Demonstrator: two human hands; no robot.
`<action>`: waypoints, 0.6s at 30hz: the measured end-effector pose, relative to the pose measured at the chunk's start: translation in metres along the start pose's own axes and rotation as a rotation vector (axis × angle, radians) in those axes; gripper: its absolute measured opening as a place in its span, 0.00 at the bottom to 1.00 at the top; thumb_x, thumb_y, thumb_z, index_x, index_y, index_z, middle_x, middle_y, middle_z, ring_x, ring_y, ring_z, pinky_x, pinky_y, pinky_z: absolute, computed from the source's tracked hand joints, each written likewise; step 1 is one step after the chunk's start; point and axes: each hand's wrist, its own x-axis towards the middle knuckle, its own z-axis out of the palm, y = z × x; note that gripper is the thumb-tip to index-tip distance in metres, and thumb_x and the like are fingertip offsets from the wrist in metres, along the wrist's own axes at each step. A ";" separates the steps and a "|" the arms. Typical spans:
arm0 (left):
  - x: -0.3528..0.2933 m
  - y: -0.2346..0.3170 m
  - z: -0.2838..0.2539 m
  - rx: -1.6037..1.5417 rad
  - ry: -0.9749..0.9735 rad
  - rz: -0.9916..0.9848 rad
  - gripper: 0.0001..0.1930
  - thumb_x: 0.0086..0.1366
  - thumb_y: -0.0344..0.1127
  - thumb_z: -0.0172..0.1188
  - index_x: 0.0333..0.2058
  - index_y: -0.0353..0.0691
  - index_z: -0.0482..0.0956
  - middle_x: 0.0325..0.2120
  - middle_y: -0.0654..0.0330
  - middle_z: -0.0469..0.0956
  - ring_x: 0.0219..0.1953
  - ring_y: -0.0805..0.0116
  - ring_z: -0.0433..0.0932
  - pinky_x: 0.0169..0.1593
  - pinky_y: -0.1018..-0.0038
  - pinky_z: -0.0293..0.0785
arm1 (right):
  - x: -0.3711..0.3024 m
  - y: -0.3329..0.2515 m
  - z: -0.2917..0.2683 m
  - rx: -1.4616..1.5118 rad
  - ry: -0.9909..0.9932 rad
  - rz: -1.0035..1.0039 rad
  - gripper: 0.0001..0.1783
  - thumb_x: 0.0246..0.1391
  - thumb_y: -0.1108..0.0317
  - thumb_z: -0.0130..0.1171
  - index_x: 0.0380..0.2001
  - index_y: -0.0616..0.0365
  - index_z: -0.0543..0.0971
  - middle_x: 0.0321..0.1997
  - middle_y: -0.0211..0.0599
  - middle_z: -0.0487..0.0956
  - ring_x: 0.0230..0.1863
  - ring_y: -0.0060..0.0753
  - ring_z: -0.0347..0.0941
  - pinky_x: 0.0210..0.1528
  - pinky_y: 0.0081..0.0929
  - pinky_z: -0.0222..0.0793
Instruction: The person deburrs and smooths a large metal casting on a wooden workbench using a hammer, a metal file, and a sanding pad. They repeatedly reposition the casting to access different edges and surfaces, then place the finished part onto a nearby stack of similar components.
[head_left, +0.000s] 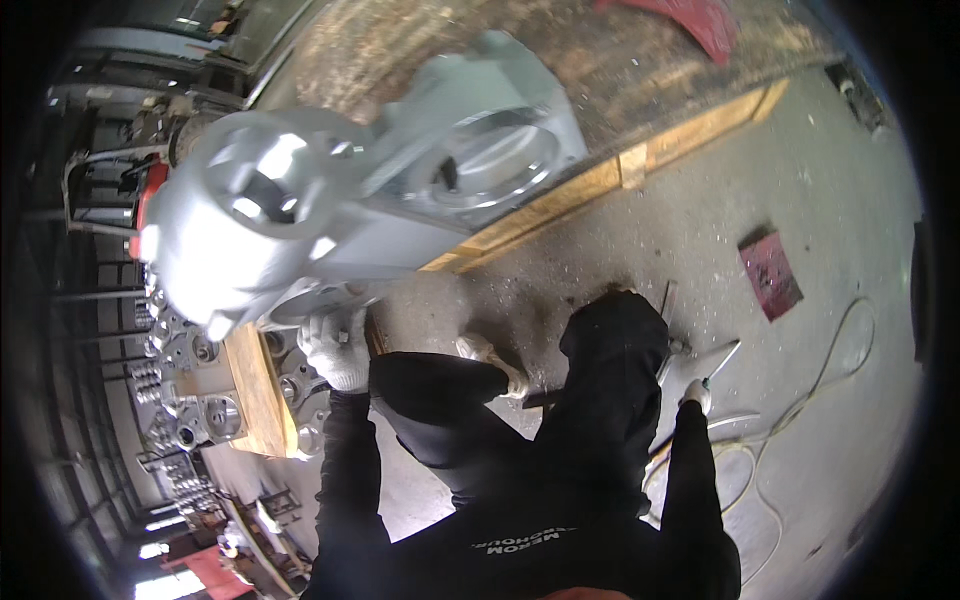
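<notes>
A large silver-grey metal casting (370, 225) with round bored openings rests on the workbench, overhanging its near edge at the left. My left hand (336, 345), in a whitish work glove, is closed against the casting's lower edge; its fingertips are partly hidden there. Low on my right, my right hand (697, 395), also gloved, is closed around the green handle of a thin, straight tool (725, 358). The tool's pale shaft points up and away from me, apart from the casting. Its exact kind is too small to tell.
The workbench (640, 105) has a wooden edge and holds a red piece (695, 22). On the floor lie a dark red sheet (770, 275) and a looped pale hose (820, 385). Several metal parts surround a wooden beam (258, 390) at the left.
</notes>
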 end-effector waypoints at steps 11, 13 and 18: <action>-0.018 -0.065 0.049 -1.166 0.147 -0.857 0.37 0.79 0.61 0.42 0.70 0.32 0.62 0.62 0.54 0.72 0.63 0.62 0.68 0.68 0.66 0.63 | -0.323 -0.356 -0.165 1.065 -0.288 -1.658 0.15 0.69 0.71 0.59 0.55 0.64 0.78 0.55 0.40 0.82 0.58 0.27 0.74 0.64 0.29 0.69; -0.017 -0.073 0.074 -1.432 0.107 -0.849 0.39 0.79 0.64 0.40 0.68 0.30 0.65 0.62 0.56 0.72 0.62 0.64 0.69 0.67 0.66 0.64 | -0.380 -0.404 -0.169 0.943 -0.168 -1.725 0.23 0.70 0.66 0.60 0.63 0.64 0.73 0.56 0.37 0.80 0.59 0.26 0.72 0.64 0.25 0.67; -0.015 -0.076 0.101 -1.494 0.164 -0.896 0.41 0.77 0.67 0.42 0.61 0.28 0.73 0.57 0.56 0.75 0.57 0.66 0.72 0.65 0.67 0.64 | -0.444 -0.454 -0.165 0.989 -0.764 -1.490 0.16 0.71 0.55 0.59 0.48 0.56 0.79 0.41 0.20 0.79 0.41 0.13 0.70 0.46 0.18 0.69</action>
